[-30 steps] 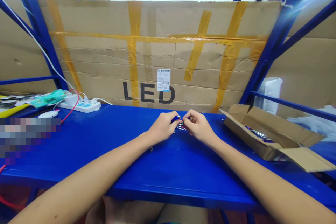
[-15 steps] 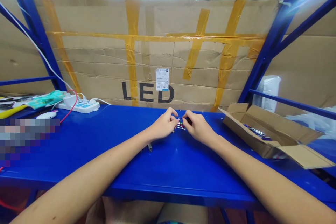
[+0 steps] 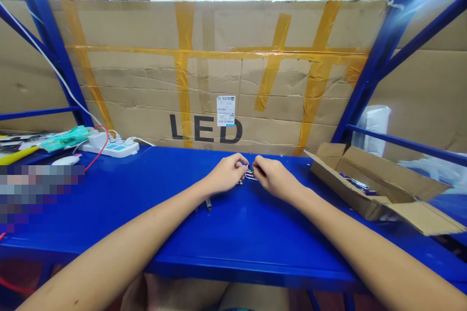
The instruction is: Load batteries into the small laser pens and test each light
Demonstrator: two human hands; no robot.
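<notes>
My left hand (image 3: pixel 228 175) and my right hand (image 3: pixel 275 177) rest close together on the blue shelf top (image 3: pixel 164 223), fingers curled and pinched. Between the fingertips lies a small bunch of thin coloured bits, red, green and silver (image 3: pixel 250 174); both hands pinch at it, but I cannot make out what the bits are. A short grey metal piece (image 3: pixel 208 203) lies on the shelf just under my left wrist.
An open cardboard box (image 3: pixel 375 187) with parts inside sits to the right. A taped cardboard sheet marked LED (image 3: pixel 219 73) stands behind. At the left lie a white power strip (image 3: pixel 111 146), a red wire, a white mouse (image 3: pixel 65 160) and green packets.
The blue pen-like piece seen in my left hand a second ago is no longer visible. Both hands have sunk slightly and drawn closer over the small bunch. A grey metal piece now shows under my left wrist.
</notes>
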